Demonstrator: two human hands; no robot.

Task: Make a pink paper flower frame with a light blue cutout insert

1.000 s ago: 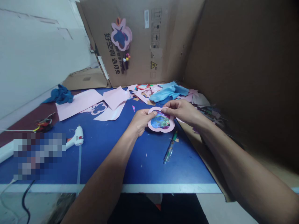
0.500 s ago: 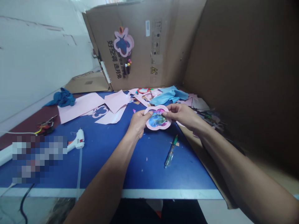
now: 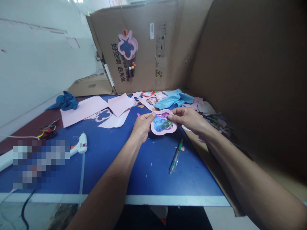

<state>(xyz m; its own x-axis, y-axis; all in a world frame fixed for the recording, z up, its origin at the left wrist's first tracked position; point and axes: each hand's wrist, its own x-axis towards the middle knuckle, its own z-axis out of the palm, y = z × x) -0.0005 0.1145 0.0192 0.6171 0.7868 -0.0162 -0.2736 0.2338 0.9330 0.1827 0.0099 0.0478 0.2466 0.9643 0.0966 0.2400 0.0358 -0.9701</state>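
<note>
Between my two hands is a pink flower-shaped paper frame (image 3: pixel 164 132) with a shiny blue, green and magenta film across its opening. My left hand (image 3: pixel 141 125) pinches its left edge, thumb on the front face. On the upper right, my right hand (image 3: pixel 185 118) grips the same frame, its thumb against the film. The frame is held above the blue tabletop (image 3: pixel 148 172), tilted toward me. A clear pen with a green end (image 3: pixel 176 156) lies on the table below my right hand.
A white glue gun (image 3: pixel 81 143) with a glue stick stands at left. Pink paper sheets (image 3: pixel 82 108), a cut-out, blue cloths (image 3: pixel 174 99) and scraps lie at the back. Cardboard panels (image 3: pixel 168 48) wall the back and right; a finished-looking pink flower ornament (image 3: pixel 128 44) hangs there.
The flower-shaped frame has turned slightly in my hands and shifted a little to the right. Both hands still hold it, and the left thumb has moved toward its upper edge.
</note>
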